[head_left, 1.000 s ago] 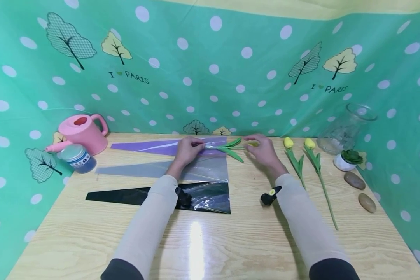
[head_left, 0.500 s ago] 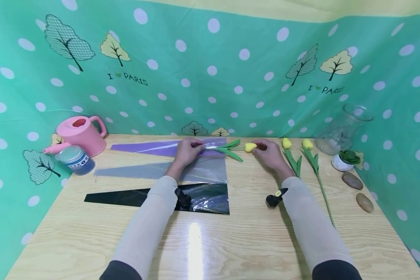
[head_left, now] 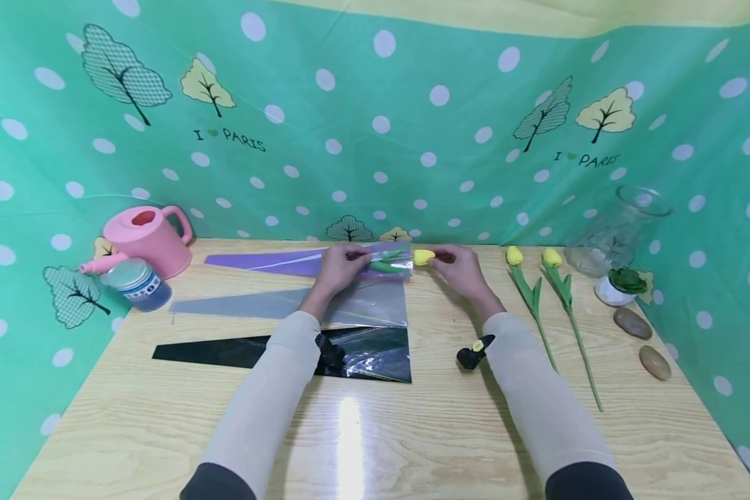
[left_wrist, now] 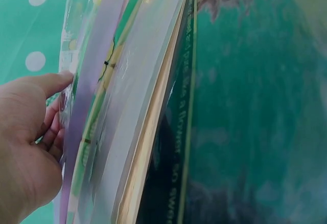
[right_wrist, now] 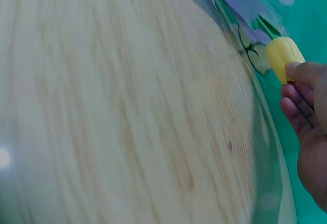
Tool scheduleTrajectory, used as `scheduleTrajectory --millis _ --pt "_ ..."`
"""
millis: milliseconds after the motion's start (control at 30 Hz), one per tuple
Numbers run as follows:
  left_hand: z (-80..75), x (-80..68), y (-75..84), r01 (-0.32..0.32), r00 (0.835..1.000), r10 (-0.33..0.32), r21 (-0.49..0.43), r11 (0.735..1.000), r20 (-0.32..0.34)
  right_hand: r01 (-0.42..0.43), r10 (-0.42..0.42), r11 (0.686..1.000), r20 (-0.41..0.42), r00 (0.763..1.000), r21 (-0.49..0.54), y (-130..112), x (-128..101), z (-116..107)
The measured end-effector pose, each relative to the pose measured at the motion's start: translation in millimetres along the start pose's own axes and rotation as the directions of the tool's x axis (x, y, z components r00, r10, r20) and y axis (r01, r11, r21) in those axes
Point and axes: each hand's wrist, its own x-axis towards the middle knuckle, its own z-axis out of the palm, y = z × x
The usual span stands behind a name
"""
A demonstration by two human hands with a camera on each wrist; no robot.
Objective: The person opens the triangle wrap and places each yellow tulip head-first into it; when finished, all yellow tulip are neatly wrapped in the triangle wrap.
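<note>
At the table's far middle, my left hand (head_left: 352,258) pinches the open end of a purple and clear wrapping sleeve (head_left: 275,262). My right hand (head_left: 442,257) pinches the bud of a yellow tulip (head_left: 422,257). Its green leaves (head_left: 384,264) lie inside the sleeve's mouth. In the left wrist view my left hand (left_wrist: 48,106) has its thumb on the clear film, beside the purple sleeve (left_wrist: 97,70). In the right wrist view the fingers (right_wrist: 299,93) hold the yellow bud (right_wrist: 284,58) at the sleeve's edge.
A grey sleeve (head_left: 275,303) and a black sleeve (head_left: 237,351) lie nearer me. Two more yellow tulips (head_left: 525,285) (head_left: 565,292) lie at right, near a glass vase (head_left: 612,232), a small potted succulent (head_left: 621,285) and two stones (head_left: 632,322). A pink watering can (head_left: 146,236) and a jar (head_left: 136,283) stand at left.
My right hand has moved left with the tulip, so the stem and leaves slid into the sleeve. The left hand stayed on the sleeve's mouth.
</note>
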Motion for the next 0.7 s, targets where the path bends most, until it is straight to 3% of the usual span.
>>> scheduleTrajectory --millis 233,467,700 --pt "1.2 0.9 2.7 -0.005 1.000 0.005 -0.005 1.000 -0.001 -0.012 0.010 0.999 0.038 0.999 0.042 -8.0 4.6 14.0" --pt "4.2 1.0 5.2 -0.016 1.000 0.016 0.013 1.000 -0.014 0.027 -0.028 0.999 0.046 0.999 0.022 -6.9 9.8 27.2" --pt "2.2 2.8 3.1 0.009 1.000 -0.009 0.009 1.000 0.001 -0.018 0.016 1.000 0.072 0.997 0.023 -9.3 15.7 33.0"
